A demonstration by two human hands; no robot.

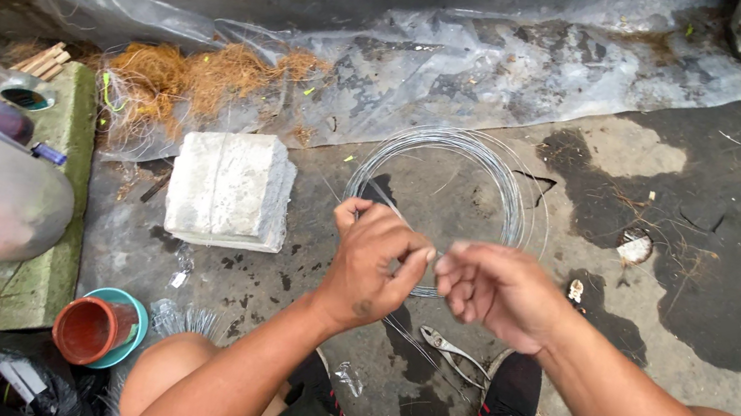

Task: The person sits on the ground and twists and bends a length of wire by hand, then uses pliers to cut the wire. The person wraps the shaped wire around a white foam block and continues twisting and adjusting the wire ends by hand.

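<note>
Near the centre of the frame, the left hand (374,257) and the right hand (490,288) are meeting fingertip to fingertip, both pinching a thin strand of wire (435,262) between thumb and fingers. The strand is very fine, so exactly where each pinch sits is hard to make out. It seems to be running from the wire coil (447,166) lying on the wet concrete just above the hands. Pliers (450,348) are lying below the hands, beside a black shoe (510,397). A grey stone block (230,187) is sitting left of the coil, with brown coconut fibre (200,79) above it. A terracotta pot (87,331) is resting at lower left.
</note>
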